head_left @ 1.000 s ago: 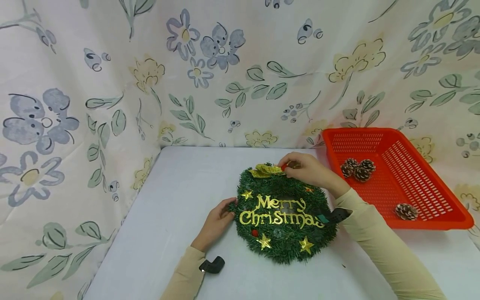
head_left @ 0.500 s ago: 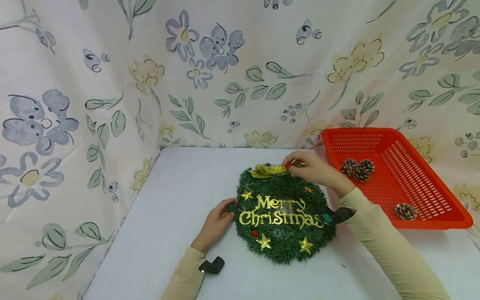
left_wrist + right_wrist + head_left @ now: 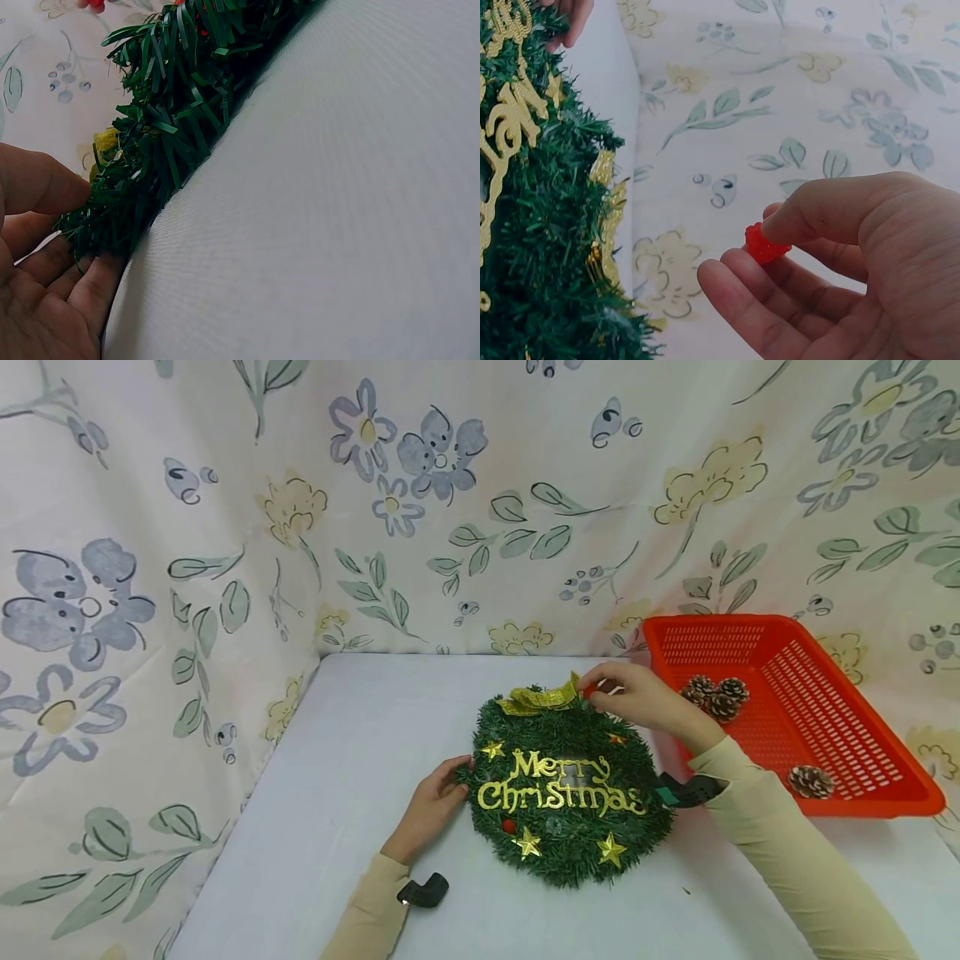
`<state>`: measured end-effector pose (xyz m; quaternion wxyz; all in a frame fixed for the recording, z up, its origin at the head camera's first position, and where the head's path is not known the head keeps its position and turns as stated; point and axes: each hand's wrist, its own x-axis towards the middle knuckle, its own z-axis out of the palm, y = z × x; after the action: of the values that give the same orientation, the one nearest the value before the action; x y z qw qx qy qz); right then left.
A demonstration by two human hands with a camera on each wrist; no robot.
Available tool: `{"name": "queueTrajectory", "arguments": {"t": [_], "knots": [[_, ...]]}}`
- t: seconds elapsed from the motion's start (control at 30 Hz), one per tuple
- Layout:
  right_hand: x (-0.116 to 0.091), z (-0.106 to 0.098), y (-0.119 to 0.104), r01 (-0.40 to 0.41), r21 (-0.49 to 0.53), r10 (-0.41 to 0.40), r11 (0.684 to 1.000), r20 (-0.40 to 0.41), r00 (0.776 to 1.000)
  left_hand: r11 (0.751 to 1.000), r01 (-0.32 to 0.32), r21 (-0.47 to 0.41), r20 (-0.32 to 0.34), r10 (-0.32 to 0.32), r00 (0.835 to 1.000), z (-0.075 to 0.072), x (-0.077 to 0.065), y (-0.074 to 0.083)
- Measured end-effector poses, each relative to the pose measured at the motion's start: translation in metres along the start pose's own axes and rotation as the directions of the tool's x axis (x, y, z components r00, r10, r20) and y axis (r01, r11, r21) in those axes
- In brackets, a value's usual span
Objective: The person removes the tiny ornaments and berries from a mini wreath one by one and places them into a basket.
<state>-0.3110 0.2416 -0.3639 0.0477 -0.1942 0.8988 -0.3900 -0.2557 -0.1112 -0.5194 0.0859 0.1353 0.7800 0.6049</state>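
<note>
A green Christmas wreath [image 3: 558,737] lies on the white table, with gold "Merry Christmas" lettering [image 3: 558,797] across it. My left hand [image 3: 429,806] grips its left edge, thumb above and fingers beneath the tinsel in the left wrist view. Between thumb and fingers, my right hand [image 3: 637,697] pinches a small bumpy red berry [image 3: 763,244]. That hand is over the wreath's upper right, close beside a gold ribbon bow [image 3: 551,695] whose right end sticks up. Gold stars [image 3: 611,850] and a red ball [image 3: 508,826] also decorate the wreath.
At the right stands a red plastic basket [image 3: 862,735]; several pine cones [image 3: 812,782] are inside it. A floral curtain [image 3: 465,585] hangs behind and to the left of the table [image 3: 315,827]. One tiny dark scrap [image 3: 686,891] lies right of the wreath.
My right hand has drawn slightly to the right with the red berry, away from the bow. The bow's right end now rises in view. The left hand and wreath look unmoved.
</note>
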Motion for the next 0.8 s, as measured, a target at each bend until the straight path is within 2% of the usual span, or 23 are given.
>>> {"name": "queueTrajectory", "arguments": {"t": [0.57, 0.8], "knots": [[-0.015, -0.019, 0.012, -0.062, -0.044, 0.061, 0.997, -0.029, 0.998, 1.000, 0.000, 0.003, 0.000, 0.000, 1.000, 0.000, 0.001, -0.001], [-0.022, -0.028, 0.015, -0.094, -0.064, 0.091, 0.994, -0.038, 0.995, 0.999, -0.031, 0.028, 0.004, 0.031, 1.000, 0.000, 0.001, -0.002]]}}
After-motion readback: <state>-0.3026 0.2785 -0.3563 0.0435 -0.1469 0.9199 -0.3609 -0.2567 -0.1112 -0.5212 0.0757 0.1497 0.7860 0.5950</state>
